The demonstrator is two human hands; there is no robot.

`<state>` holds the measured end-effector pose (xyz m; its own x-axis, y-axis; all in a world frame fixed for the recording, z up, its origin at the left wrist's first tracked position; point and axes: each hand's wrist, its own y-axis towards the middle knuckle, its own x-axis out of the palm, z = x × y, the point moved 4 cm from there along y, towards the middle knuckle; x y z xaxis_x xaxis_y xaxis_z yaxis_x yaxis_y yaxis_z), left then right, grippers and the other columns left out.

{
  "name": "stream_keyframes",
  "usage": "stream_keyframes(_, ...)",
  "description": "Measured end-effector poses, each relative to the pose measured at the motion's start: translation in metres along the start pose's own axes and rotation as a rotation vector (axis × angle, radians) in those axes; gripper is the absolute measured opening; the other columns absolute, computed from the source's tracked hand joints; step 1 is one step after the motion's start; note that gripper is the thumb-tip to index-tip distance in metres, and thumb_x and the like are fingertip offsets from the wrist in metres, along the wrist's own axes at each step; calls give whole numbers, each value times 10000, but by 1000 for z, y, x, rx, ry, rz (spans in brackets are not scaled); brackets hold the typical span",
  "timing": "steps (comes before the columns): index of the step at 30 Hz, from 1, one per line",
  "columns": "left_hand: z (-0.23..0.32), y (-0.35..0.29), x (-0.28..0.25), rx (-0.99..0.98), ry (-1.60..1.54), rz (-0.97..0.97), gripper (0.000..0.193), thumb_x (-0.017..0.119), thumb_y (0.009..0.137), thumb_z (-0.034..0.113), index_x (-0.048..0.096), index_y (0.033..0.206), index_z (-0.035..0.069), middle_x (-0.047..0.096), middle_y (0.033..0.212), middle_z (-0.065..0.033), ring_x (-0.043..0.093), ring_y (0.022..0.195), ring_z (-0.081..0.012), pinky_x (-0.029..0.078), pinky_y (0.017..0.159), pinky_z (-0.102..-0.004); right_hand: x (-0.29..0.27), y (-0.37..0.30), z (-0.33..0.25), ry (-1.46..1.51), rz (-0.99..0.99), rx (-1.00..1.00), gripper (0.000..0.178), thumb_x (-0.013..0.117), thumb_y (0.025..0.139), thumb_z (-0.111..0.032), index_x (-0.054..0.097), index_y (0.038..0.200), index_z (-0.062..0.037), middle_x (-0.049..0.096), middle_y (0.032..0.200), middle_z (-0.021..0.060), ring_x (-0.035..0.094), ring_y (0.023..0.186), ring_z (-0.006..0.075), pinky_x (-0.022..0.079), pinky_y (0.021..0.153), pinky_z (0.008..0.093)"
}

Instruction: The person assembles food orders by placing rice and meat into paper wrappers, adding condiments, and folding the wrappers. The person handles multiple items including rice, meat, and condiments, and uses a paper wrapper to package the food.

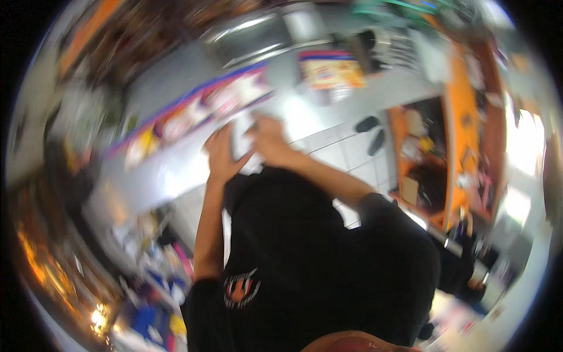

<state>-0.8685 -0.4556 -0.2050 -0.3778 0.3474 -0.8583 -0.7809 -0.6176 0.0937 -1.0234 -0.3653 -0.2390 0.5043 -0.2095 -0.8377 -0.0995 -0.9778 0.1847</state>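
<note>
At the front edge of the steel counter (193,158), my two hands are close together. My left hand (221,151) has its thumb stretched toward the right hand and apart from its fingers. My right hand (270,141) bends inward, its fingertips smeared by motion. Between them is a pale white patch (241,134), too blurred to name. Whether either hand grips it cannot be made out. Just beyond my fingers lies a long printed sheet (226,101) in purple, white and red.
A shiny metal tray or box (249,40) stands at the back of the counter. Right of it lies a yellow printed packet or sheet (332,71). Dark slippers (368,124) lie on the white tiled floor (328,157). An orange shelf unit (454,135) with goods stands at the right.
</note>
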Motion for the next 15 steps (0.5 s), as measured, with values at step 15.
stream_keyframes(15, -6, -19, -8, -24, 90, -7, 1181, 838, 746, 637, 319, 1651, 85, 464, 1586, -176, 374, 1463, -404, 214, 1199, -600, -3, -15, -28, -118, 36, -56, 338, 690, 865, -242, 747, 1197, -214, 499, 1487, 158, 469, 1337, 359, 370, 1047, 510)
